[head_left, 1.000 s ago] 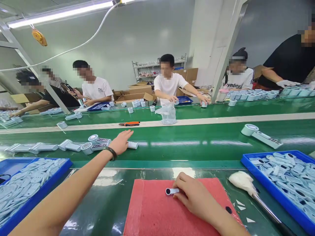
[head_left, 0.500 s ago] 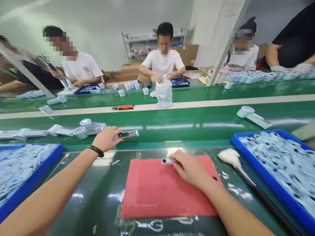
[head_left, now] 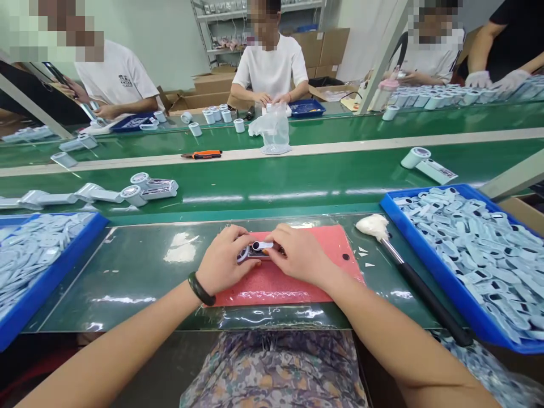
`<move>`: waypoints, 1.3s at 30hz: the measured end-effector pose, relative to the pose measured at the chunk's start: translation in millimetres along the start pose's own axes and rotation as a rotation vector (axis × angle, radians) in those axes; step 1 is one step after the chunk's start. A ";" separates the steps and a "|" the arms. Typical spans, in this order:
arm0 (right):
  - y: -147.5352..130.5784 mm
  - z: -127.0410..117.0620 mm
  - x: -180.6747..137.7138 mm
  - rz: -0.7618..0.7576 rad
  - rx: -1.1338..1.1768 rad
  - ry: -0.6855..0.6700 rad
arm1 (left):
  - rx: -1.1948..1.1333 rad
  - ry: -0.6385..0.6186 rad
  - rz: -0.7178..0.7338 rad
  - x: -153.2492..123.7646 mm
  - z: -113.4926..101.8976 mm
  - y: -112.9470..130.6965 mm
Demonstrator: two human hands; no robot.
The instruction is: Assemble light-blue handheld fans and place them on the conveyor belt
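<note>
Both hands meet over the red foam mat (head_left: 297, 283) at the bench's front. My left hand (head_left: 223, 266), with a black band on its wrist, is curled round a pale blue device body (head_left: 245, 254) lying on the mat. My right hand (head_left: 300, 255) pinches a small white cover piece with a dark round hole (head_left: 260, 246) and holds it on top of that body. The fingers hide most of both parts.
Blue trays of pale blue covers stand at the left (head_left: 51, 272) and right (head_left: 429, 266). A white-headed brush with a black handle (head_left: 408, 266) lies right of the mat. More device bodies (head_left: 144, 190) lie on the green conveyor. Several people work across the belt.
My left hand took a device body off the conveyor and brought it to the red mat. My right hand lifted the small cover onto it. The camera tilted down.
</note>
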State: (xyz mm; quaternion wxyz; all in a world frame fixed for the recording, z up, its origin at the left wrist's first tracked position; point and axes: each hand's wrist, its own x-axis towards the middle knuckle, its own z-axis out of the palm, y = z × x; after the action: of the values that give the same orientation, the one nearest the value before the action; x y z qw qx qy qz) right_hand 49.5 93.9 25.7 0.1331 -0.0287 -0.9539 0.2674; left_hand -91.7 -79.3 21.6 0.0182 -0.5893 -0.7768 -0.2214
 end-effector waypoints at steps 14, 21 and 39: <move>16.3 10.3 9.4 0.275 0.640 -0.138 | -0.205 0.038 0.047 2.1 -8.6 9.8; 7.8 9.4 -12.7 0.081 0.329 -0.239 | 0.052 -0.015 0.119 -18.4 -8.5 28.4; -0.2 22.5 -16.4 0.020 0.152 -0.130 | 0.140 0.030 0.093 -15.8 -1.2 39.6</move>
State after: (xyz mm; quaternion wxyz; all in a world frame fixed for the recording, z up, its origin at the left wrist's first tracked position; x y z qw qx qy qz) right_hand 59.3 80.3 3.4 0.0699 -0.0109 -0.9371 0.3417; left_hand -50.5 -85.9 30.9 0.0814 -0.6187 -0.7618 -0.1741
